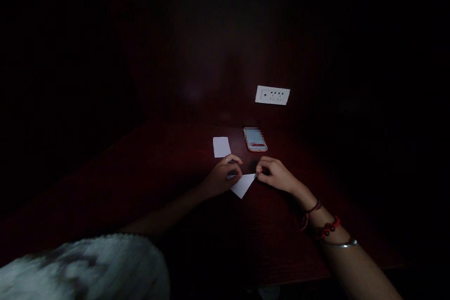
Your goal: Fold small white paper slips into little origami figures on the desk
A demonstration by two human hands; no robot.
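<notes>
A white piece of paper (242, 186), folded into a triangle, lies on the dark red table with one point towards me. My left hand (227, 176) is at its left corner, fingers curled and resting on the paper; a ring shows on one finger. The far left corner is hidden under that hand. On the other side, my right hand (276, 174) pinches the right corner between thumb and fingertips. Red cord bracelets and a silver bangle circle the right wrist and forearm.
Behind my left hand lies a second white piece of paper (221, 146), roughly square. A phone (256, 140) with its screen lit rests farther back. A white power socket (272, 95) is set in the dark back panel. Deep shadow surrounds the table (168, 150).
</notes>
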